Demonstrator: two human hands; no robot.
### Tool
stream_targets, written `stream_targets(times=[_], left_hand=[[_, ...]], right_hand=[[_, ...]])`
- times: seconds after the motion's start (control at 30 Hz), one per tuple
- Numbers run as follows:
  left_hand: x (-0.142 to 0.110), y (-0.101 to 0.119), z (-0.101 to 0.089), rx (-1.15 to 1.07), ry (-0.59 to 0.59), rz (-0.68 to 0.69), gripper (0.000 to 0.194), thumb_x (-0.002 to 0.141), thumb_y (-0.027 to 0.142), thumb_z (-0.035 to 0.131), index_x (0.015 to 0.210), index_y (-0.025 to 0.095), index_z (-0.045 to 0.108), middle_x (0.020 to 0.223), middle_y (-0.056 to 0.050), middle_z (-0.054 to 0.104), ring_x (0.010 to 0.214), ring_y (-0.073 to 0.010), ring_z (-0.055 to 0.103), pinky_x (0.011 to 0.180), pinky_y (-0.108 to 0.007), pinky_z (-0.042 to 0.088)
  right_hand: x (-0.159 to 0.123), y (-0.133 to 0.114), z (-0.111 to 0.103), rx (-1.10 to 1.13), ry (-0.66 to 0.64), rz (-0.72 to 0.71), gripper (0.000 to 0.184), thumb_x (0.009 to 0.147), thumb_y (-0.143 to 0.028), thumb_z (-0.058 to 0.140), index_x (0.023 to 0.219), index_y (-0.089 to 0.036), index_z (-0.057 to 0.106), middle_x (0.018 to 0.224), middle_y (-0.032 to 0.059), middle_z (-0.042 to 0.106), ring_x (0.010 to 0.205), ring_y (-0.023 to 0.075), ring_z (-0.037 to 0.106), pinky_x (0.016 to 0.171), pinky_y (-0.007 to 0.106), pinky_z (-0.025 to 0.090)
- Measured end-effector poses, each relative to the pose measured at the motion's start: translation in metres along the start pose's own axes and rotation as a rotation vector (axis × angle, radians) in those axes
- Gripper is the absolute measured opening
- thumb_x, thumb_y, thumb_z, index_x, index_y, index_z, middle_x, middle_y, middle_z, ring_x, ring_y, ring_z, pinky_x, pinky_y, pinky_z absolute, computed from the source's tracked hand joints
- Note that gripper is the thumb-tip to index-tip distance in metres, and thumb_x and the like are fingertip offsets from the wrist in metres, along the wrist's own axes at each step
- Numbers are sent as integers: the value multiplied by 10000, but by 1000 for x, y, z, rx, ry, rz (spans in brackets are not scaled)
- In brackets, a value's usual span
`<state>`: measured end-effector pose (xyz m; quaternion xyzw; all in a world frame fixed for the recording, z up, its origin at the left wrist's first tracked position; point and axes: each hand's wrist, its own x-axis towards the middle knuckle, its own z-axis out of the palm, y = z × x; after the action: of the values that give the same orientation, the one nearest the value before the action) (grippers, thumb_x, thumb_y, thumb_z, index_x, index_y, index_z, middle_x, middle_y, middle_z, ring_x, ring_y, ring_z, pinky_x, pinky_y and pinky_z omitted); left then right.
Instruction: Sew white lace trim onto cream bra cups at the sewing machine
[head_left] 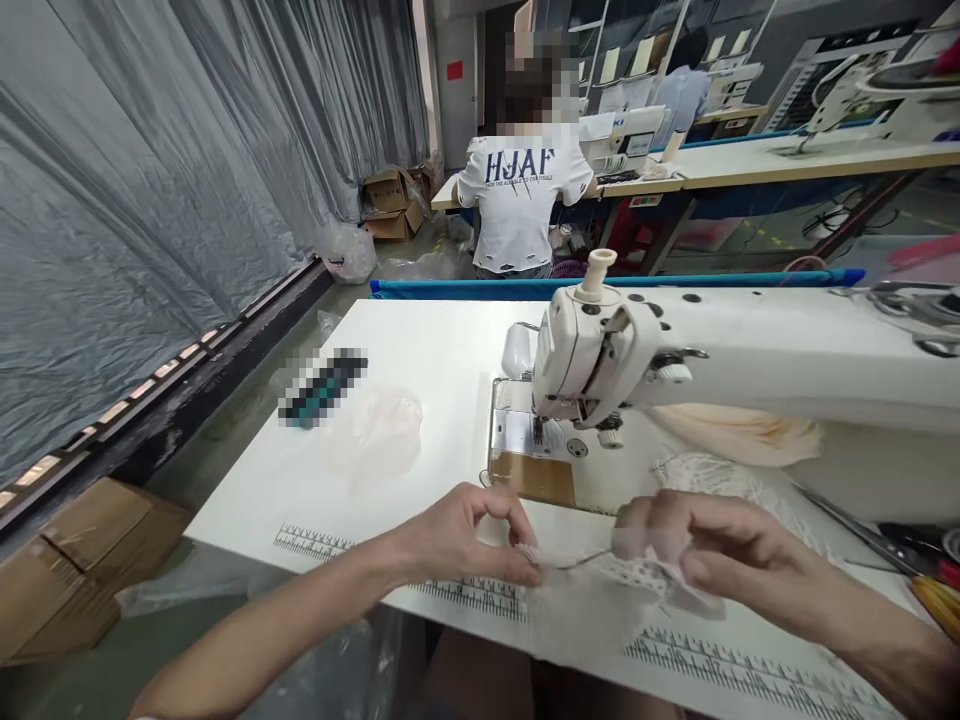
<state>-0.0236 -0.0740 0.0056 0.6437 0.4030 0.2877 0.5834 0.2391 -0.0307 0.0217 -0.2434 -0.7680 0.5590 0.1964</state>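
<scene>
Between my hands hangs a thin, whitish piece of sheer fabric (592, 610) with a lacy edge, at the front of the sewing table. My left hand (487, 540) pinches its left corner between thumb and fingers. On the other side my right hand (697, 545), somewhat blurred, grips the lace trim (637, 575). A dark line runs along the fabric's upper edge; I cannot tell whether it is a cord or a fold. Just beyond stands a white sewing machine (585, 350), its needle and presser foot (539, 430) above the metal plate, apart from the fabric.
A pale sheer piece (386, 430) lies left on the table (450, 340). White lace (720, 480), peach fabric (742, 432) and scissors (855, 525) lie right. Printed rulers (480, 597) line the front edge. Ahead, a person in a white shirt (521, 210) sits at another table.
</scene>
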Motion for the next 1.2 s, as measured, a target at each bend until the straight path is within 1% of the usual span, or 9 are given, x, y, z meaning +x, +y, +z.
stream_targets(times=[0.13, 0.2, 0.3, 0.4, 0.57, 0.7, 0.87, 1.03, 1.2], left_hand=[[-27, 10, 26, -451, 13, -161, 312, 637, 364, 780, 754, 122, 622, 747, -26, 588, 688, -106, 546, 648, -240, 454], [-37, 14, 39, -462, 34, -219, 319, 637, 352, 782, 756, 103, 623, 638, -3, 571, 587, -74, 513, 575, -202, 417], [-49, 15, 53, -424, 86, -244, 330, 645, 370, 771, 740, 89, 627, 596, 7, 554, 546, -59, 478, 535, -182, 382], [-59, 7, 63, -438, 80, -283, 349, 593, 342, 805, 776, 96, 638, 664, 0, 580, 609, -69, 496, 577, -185, 395], [-69, -12, 81, -452, 58, -405, 363, 528, 332, 834, 720, 99, 632, 655, -4, 601, 590, -85, 511, 591, -214, 406], [-68, -20, 90, -286, 12, -339, 294, 603, 341, 787, 702, 99, 652, 651, -20, 609, 603, -105, 518, 592, -222, 400], [-67, -22, 89, -136, -18, -283, 314, 599, 351, 788, 763, 117, 660, 664, -1, 585, 626, -102, 491, 574, -200, 360], [-67, -20, 86, 47, -23, -272, 310, 641, 365, 757, 822, 127, 675, 619, 26, 533, 571, -81, 417, 524, -193, 299], [-65, -20, 86, 94, -10, -256, 219, 716, 340, 694, 763, 127, 682, 655, 6, 593, 593, -93, 458, 543, -195, 316]], right_hand=[[-11, -15, 25, 150, -93, 88, 565, 771, -733, 422, 925, -218, 597, 882, 73, 637, 772, 203, 610, 635, 297, 478], [-12, -21, 47, 255, -125, 196, 594, 698, -728, 539, 921, -182, 606, 791, 45, 608, 693, 175, 571, 595, 270, 448], [-15, -25, 77, 343, -101, 363, 431, 694, -567, 676, 771, -148, 614, 628, -16, 523, 573, 105, 470, 529, 216, 381], [-26, -22, 94, 391, -42, 403, 365, 680, -488, 718, 724, -138, 623, 595, -30, 505, 565, 93, 449, 522, 207, 364], [-50, -7, 106, 477, -53, 411, 344, 724, -473, 682, 747, -137, 615, 605, -26, 523, 538, 83, 434, 506, 212, 341], [-59, 2, 115, 412, -97, 407, 311, 730, -427, 694, 726, -138, 578, 585, -53, 435, 538, 70, 342, 484, 204, 255], [-60, 11, 120, 221, -22, 388, 366, 799, -470, 601, 630, -156, 514, 546, -68, 307, 519, 77, 264, 468, 219, 196], [-61, 16, 118, 123, -5, 383, 341, 820, -475, 572, 705, -154, 584, 586, -40, 394, 551, 94, 313, 494, 231, 220], [-56, 14, 120, 144, 5, 377, 347, 849, -474, 530, 751, -153, 621, 575, -35, 434, 525, 89, 328, 477, 224, 237]])
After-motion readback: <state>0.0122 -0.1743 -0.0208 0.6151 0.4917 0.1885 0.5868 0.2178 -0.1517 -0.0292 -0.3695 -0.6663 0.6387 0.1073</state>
